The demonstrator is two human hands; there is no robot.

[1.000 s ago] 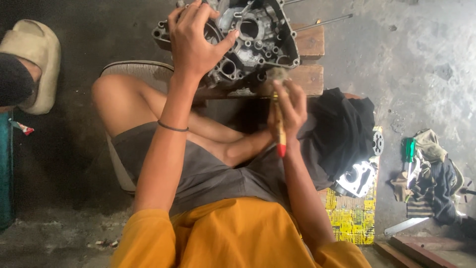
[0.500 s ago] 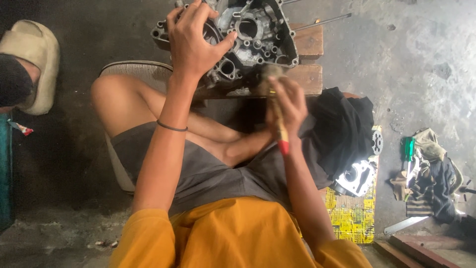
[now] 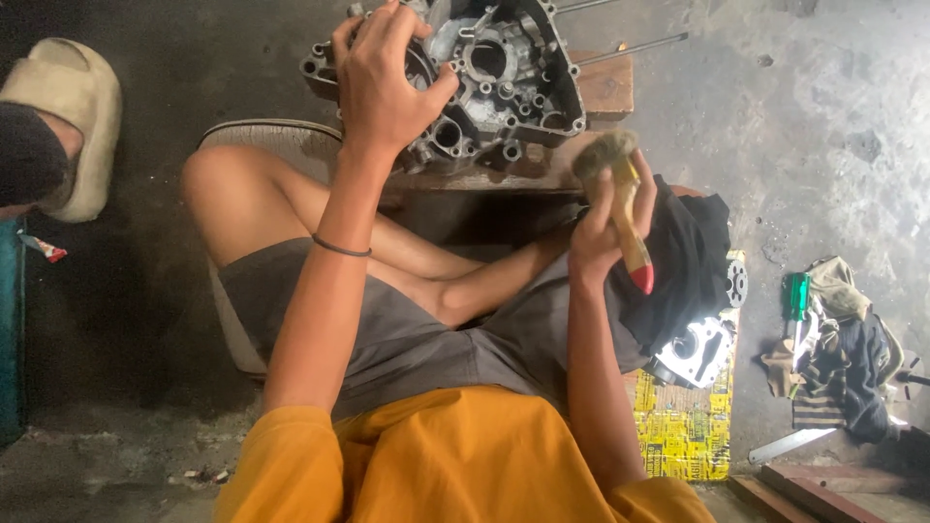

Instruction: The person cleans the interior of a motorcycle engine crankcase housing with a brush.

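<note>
Left hand (image 3: 387,82): fingers spread wide, gripping the engine crankcase half (image 3: 489,82). Right hand (image 3: 603,228): just right of the crankcase, fingers wrapped around 1 paintbrush (image 3: 625,208), bristles up, red-tipped handle down.

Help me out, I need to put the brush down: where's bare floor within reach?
Bare concrete lies right of the engine case, above the rag pile. Crowded: the yellow sheet holds a metal part; the case fills the wood block.
</note>
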